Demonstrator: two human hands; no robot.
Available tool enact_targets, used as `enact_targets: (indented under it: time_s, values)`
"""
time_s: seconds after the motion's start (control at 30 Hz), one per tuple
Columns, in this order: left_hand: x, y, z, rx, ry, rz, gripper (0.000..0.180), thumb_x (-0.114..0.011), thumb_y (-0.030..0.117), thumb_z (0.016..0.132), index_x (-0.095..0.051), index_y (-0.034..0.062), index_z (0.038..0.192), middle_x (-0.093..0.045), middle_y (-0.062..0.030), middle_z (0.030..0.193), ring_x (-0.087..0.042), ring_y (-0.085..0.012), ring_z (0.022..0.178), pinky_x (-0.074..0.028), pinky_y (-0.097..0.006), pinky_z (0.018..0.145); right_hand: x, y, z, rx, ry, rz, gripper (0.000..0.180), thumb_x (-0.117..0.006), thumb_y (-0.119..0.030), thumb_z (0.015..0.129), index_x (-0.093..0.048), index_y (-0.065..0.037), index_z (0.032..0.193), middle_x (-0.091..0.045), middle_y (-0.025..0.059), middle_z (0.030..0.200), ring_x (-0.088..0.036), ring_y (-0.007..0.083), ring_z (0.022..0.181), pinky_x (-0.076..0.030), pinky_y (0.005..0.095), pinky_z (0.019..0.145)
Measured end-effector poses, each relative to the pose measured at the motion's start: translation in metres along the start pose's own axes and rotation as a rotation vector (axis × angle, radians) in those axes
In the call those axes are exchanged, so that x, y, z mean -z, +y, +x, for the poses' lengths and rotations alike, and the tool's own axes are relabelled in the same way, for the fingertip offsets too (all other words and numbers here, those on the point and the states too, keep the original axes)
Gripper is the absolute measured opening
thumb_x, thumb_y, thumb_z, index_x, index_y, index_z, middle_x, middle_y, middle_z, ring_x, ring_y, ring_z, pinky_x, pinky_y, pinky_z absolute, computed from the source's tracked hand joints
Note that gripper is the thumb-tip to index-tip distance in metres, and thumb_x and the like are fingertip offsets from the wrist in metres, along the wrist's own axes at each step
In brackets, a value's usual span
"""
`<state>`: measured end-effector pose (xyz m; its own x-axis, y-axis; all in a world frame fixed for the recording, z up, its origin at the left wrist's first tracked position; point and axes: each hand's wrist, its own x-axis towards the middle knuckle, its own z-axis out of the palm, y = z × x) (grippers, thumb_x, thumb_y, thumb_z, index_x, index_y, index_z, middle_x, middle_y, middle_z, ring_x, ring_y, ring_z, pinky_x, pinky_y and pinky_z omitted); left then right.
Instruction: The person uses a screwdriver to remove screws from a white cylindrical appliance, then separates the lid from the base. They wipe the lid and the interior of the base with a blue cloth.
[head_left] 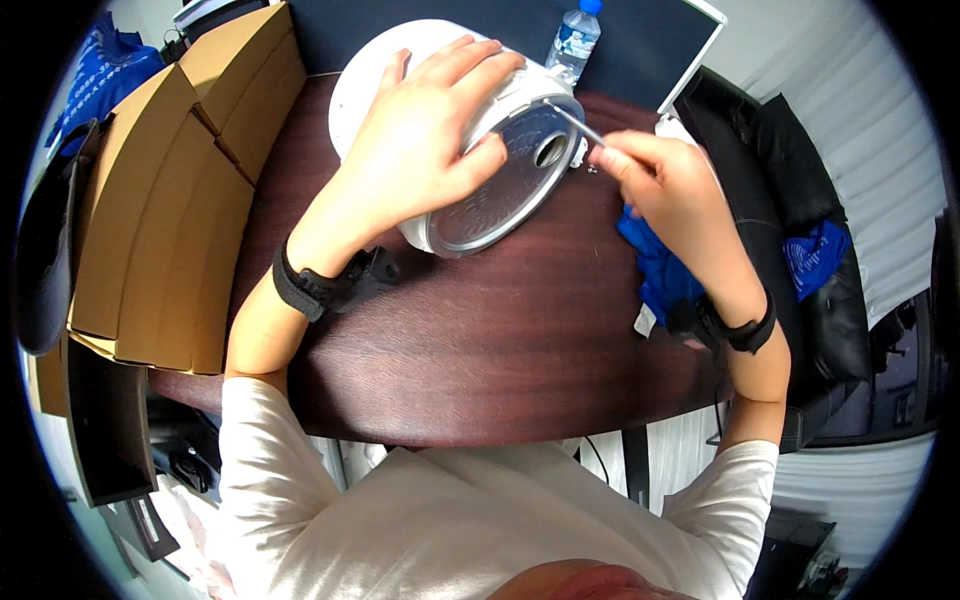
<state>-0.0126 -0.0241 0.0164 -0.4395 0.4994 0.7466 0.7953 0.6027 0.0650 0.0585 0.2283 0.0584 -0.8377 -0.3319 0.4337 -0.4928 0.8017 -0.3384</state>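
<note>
A white round appliance (350, 85) lies tilted on the table, its grey see-through disc-shaped face (500, 185) turned toward me. That face has an oval opening near its right side. My left hand (420, 135) grips the appliance from above, fingers spread over its white wall and thumb by the rim of the face. In my right hand (665, 180) is a thin metal screwdriver (580, 124), pinched between thumb and fingers; its handle is hidden in the palm. The tip meets the upper right rim of the face. Tiny metal pieces (592, 169), perhaps screws, lie just beside the appliance.
A water bottle (575, 42) with a blue cap stands behind the appliance, before a dark partition (640, 60). Cardboard boxes (170, 210) line the table's left side. Blue cloth (658, 265) lies below my right hand. A black sofa (770, 190) stands right of the brown table (470, 340).
</note>
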Motion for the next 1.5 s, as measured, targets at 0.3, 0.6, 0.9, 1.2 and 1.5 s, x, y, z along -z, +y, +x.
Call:
enact_targets:
  time_s: [0.3,0.6,0.9,1.2,1.5]
  values:
    - [-0.001,0.001,0.000,-0.007,0.018,0.018,0.063,-0.058,0.025,0.079,-0.053,0.0115,0.140,-0.051,-0.0171,0.145,-0.047,-0.0373,0.136,-0.029,-0.064,0.114,-0.004,0.009,0.004,0.307,0.230,-0.365,0.016,-0.067,-0.014,0.088,-0.073,-0.012,0.103,-0.063,0.0035,0.065,-0.066,0.0205,0.063,-0.051,0.0292,0.057]
    - [0.003,0.005,-0.001,0.001,0.030,0.014,0.061,-0.059,0.024,0.078,-0.054,0.0083,0.137,-0.053,-0.0189,0.143,-0.049,-0.0389,0.132,-0.033,-0.059,0.110,0.016,-0.012,0.009,0.203,0.100,-0.529,0.010,-0.064,-0.013,0.089,-0.072,-0.009,0.093,-0.058,0.0031,0.064,-0.061,0.0143,0.059,-0.048,0.0289,0.053]
    - [0.003,0.007,0.002,-0.009,0.021,0.034,0.061,-0.058,0.024,0.078,-0.054,0.0075,0.137,-0.053,-0.0201,0.143,-0.049,-0.0396,0.131,-0.033,-0.057,0.110,0.005,-0.006,-0.012,-0.537,-0.342,0.870,0.030,-0.048,-0.026,0.106,-0.066,-0.002,0.113,-0.046,-0.0026,0.060,-0.053,0.0087,0.050,-0.038,0.0221,0.043]
    - [0.006,0.008,0.003,-0.004,0.005,0.004,0.062,-0.058,0.024,0.078,-0.054,0.0055,0.137,-0.053,-0.0222,0.141,-0.049,-0.0391,0.132,-0.032,-0.054,0.112,-0.010,-0.005,-0.010,-0.481,-0.341,0.954,0.029,-0.050,-0.025,0.106,-0.065,-0.001,0.112,-0.047,-0.0019,0.061,-0.052,0.0087,0.050,-0.038,0.0226,0.043]
    - [0.005,0.009,0.002,-0.007,0.004,0.031,0.062,-0.058,0.024,0.079,-0.054,0.0059,0.138,-0.053,-0.0211,0.142,-0.049,-0.0387,0.132,-0.032,-0.053,0.112,-0.014,0.002,-0.009,-0.480,-0.331,0.967,0.028,-0.050,-0.024,0.106,-0.065,-0.001,0.112,-0.047,-0.0023,0.061,-0.053,0.0082,0.050,-0.038,0.0224,0.043]
